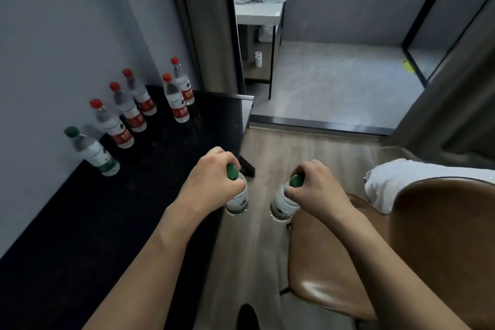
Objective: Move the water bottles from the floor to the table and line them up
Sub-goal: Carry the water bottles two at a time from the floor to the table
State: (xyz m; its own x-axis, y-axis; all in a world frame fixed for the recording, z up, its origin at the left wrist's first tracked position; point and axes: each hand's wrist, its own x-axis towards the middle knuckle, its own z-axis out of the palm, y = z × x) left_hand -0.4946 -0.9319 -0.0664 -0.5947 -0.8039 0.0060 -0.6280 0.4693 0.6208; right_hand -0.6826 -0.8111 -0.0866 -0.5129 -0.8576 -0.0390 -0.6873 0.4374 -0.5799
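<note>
My left hand grips a green-capped water bottle by its neck, right at the black table's front edge. My right hand grips a second green-capped bottle the same way, hanging over the wooden floor. Both bottles point down away from me. On the table along the wall stand a green-capped bottle and several red-capped bottles, with two more red-capped ones further right near the far end.
A brown leather chair stands close on my right. White bedding lies behind it. Wooden floor runs between table and chair. Beyond a dark threshold is a tiled room with a white vanity.
</note>
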